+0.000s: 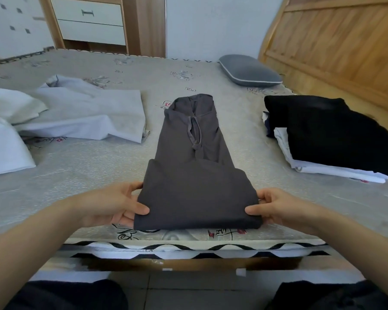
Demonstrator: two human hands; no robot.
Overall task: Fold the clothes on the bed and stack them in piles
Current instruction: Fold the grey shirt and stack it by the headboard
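Left hand point(115, 203) and right hand point(276, 205) each pinch the dark grey shirt's point(193, 166) doubled hem, keeping the fold square on the bed point(87, 171)

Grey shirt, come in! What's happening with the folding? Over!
Left hand and right hand pinch the grey shirt at its near corners. Bottom part folded up. Pile waits right, loose white clothes left. Nothing in the way.

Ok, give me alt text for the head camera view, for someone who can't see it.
Two hands, left hand and right hand, grip the near folded end of a dark grey garment on a bed. A folded pile lies right, unfolded pale clothes left.
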